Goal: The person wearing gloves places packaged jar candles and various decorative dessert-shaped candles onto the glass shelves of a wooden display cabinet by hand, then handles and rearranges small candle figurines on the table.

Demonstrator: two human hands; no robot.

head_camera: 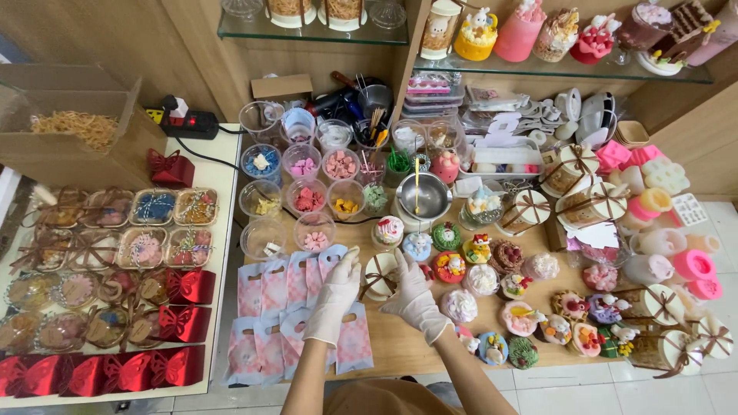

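Steadying the round box [378, 275] calls for both gloved hands: left hand [336, 296] pinches a small piece, right hand [415, 298] grips the box edge.

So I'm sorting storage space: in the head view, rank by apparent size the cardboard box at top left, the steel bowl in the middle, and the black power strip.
1. Cardboard box, clearly largest.
2. Steel bowl.
3. Black power strip.
The last two look fairly close; the strip lies further from the camera, so that order is unsure.

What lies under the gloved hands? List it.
Under the left hand: pink bags. Under the right hand: a ribboned round box, partly covered; its contents are hidden.
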